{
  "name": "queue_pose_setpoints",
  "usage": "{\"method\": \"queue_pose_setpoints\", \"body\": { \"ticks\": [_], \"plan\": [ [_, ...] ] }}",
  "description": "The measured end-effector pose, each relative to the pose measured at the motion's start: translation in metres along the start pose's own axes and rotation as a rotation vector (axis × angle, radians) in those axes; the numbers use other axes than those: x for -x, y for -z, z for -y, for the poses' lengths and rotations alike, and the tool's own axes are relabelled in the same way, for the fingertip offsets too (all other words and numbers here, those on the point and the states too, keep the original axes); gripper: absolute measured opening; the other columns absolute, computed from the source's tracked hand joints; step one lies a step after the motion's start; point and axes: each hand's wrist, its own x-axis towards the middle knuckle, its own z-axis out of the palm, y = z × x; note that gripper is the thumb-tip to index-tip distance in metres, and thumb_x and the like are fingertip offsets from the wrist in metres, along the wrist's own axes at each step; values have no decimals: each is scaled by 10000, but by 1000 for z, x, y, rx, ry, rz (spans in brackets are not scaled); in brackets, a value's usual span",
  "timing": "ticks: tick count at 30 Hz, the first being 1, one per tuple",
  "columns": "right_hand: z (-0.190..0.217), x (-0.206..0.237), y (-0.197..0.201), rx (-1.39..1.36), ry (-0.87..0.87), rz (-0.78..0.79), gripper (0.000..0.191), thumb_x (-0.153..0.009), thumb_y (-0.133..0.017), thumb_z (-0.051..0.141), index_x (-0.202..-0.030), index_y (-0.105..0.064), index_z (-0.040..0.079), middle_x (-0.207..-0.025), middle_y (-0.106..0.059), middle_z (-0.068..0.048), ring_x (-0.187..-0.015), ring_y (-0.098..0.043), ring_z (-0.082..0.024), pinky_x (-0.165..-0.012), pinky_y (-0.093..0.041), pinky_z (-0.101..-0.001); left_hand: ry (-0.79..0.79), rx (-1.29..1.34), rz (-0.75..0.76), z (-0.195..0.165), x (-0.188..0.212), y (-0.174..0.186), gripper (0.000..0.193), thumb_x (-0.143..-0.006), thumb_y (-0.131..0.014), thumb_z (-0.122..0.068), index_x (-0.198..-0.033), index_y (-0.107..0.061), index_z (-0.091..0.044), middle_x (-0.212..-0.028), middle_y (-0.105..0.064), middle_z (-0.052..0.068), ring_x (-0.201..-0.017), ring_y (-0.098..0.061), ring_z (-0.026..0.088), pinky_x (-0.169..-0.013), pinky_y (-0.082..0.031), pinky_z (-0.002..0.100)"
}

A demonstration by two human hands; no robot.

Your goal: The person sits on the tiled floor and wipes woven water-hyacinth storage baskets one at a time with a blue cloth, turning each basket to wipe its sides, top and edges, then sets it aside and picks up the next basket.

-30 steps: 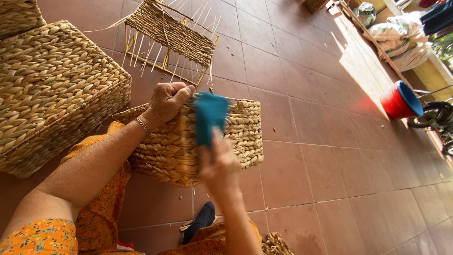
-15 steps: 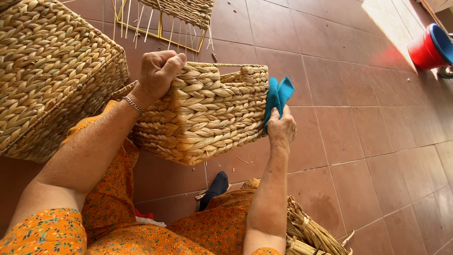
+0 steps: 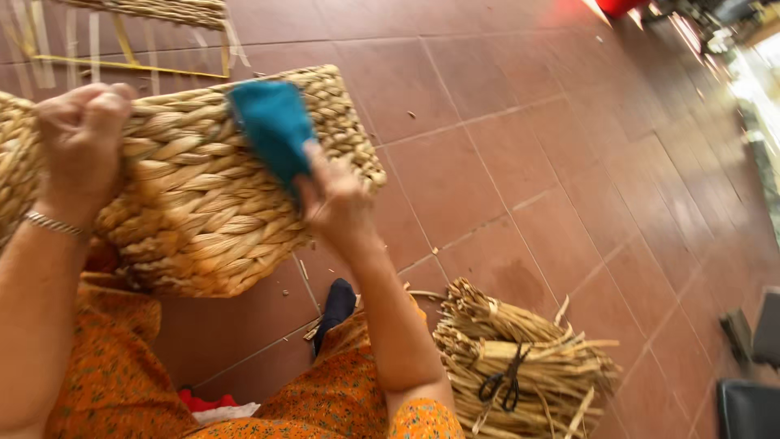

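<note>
Basket (image 3: 203,203), woven, centre left of frame, rim clasped by closed left hand (image 3: 81,138). Blue cloth (image 3: 272,134), moved since half a second ago from basket's right edge onto its side, pinched in right hand (image 3: 337,203). Reed bundle (image 3: 520,366) with scissors (image 3: 502,384) lower right on floor (image 3: 528,162).

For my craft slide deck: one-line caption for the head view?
Left hand grips a woven basket while the right hand presses a teal cloth against it.

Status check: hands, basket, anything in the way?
Left hand gripping woven basket at its rim. Right hand pressing teal cloth on basket's side. Straw bundle with scissors lies apart; nothing blocking.
</note>
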Motion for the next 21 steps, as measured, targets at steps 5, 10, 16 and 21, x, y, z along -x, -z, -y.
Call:
{"method": "queue_pose_setpoints", "body": {
  "ticks": [5,10,16,21],
  "plan": [
    [-145,-2,-13,-80,-505,-79,398,-999,-683,305,-1358,-672,133,-1059,-748,-169,-982,-723,-368,-856,-565,-457,249,24,13,-20,16,-8,345,-1170,-564,-211,-887,-629,-24,-754,-589,-85,-638,-478,18,-641,-395,238],
    [-188,18,-7,-939,-869,45,524,-960,-690,337,-1347,-643,-13,-977,-716,-89,-826,-665,-217,-686,-570,-382,289,-61,-5,-20,18,-10,257,-1095,-547,-200,-930,-665,-43,-806,-639,-26,-712,-568,81,-688,-475,237],
    [-156,13,8,-1194,-872,-60,482,-929,-721,257,-1312,-609,-12,-1020,-722,-65,-851,-707,-138,-703,-609,-293,244,141,-51,12,25,-2,270,-1117,-523,-131,-859,-540,-52,-811,-556,6,-715,-568,111,-752,-533,298],
    [-138,15,60,-1069,-787,-342,371,-956,-715,222,-1219,-669,-36,-945,-712,-84,-717,-665,-151,-574,-529,-283,236,491,-21,37,23,-10,248,-1166,-513,-110,-950,-580,-9,-908,-619,52,-780,-577,122,-827,-530,288]
  ]
}}
